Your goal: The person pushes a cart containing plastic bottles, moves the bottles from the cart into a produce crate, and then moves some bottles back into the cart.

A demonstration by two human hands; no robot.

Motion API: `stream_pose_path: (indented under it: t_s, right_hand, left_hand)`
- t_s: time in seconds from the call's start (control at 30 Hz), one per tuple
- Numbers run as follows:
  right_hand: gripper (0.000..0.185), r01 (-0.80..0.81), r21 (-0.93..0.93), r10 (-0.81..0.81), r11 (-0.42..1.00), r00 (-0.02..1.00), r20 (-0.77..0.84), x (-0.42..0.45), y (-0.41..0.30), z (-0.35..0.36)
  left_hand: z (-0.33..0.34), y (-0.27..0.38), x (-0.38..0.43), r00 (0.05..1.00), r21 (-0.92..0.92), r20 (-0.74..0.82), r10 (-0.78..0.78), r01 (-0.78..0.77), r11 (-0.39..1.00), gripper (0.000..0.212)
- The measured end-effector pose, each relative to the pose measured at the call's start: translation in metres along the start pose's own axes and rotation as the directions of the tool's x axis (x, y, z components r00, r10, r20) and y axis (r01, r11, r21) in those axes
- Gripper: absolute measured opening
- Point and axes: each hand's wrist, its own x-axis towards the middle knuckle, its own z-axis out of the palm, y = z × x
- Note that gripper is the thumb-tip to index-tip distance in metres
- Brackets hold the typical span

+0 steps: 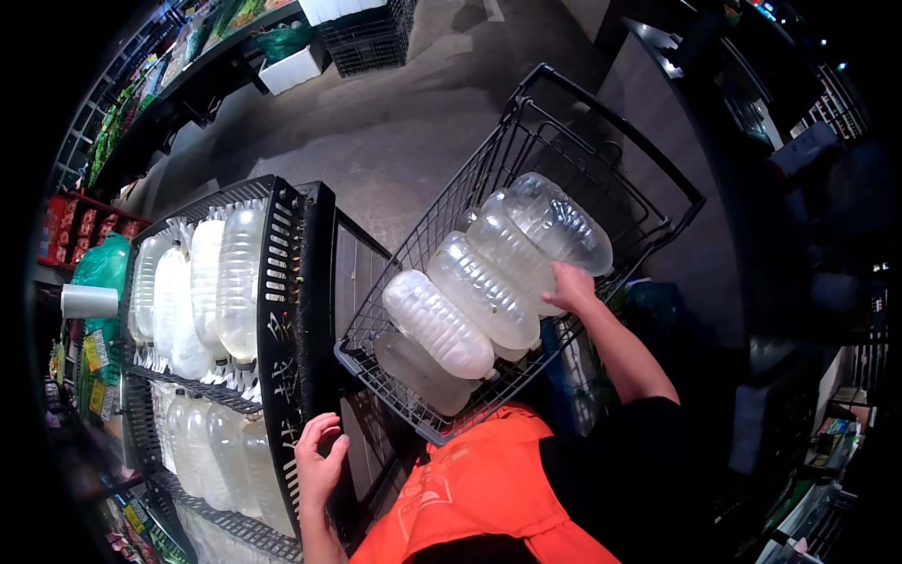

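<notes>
A black wire shopping cart (451,187) stands before me with several large clear plastic bottles lying in it. My right hand (572,287) touches the end of one ribbed bottle (511,247); whether its fingers grip it, I cannot tell. Beyond that hand lies another clear bottle (560,222), and nearer me a frosty-looking one (438,324). My left hand (322,451) is held with curled, parted fingers and nothing in it, beside a black slotted plastic crate (271,296). More bottles (242,282) rest in that crate, and others (225,451) in the crate nearer me.
A roll of clear bags (89,302) is at the left beside a green bag (104,264). Vegetable shelves (204,53), a white foam box (290,70) and stacked black crates (366,35) are across the floor. A dark counter (676,183) borders the cart at the right.
</notes>
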Motion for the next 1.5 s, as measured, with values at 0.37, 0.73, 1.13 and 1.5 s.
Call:
stream_pose_path:
  t_s: [0.37,0.73,1.13,1.5]
  right_hand:
    - [0.113,0.057,0.105,-0.021,0.993,0.947,-0.321,0.023,0.057,-0.044]
    - [0.091,0.039,0.612,0.018,0.79,0.996,-0.086,0.02,0.033,-0.047]
    - [0.09,-0.006,0.372,0.118,0.928,0.952,-0.281,-0.044,-0.012,-0.029]
    - [0.088,-0.041,0.319,0.141,0.947,0.944,-0.297,-0.113,-0.041,-0.012]
  left_hand:
    - [0.001,-0.008,0.001,0.997,-0.011,-0.013,-0.071,0.071,0.997,0.026]
    - [0.053,-0.009,0.05,0.951,-0.225,0.275,-0.142,0.207,0.952,0.024]
    - [0.256,0.052,0.194,0.765,-0.337,0.624,-0.159,0.448,0.828,0.081]
    - [0.299,0.068,0.184,0.724,-0.584,0.686,-0.08,0.612,0.533,0.066]
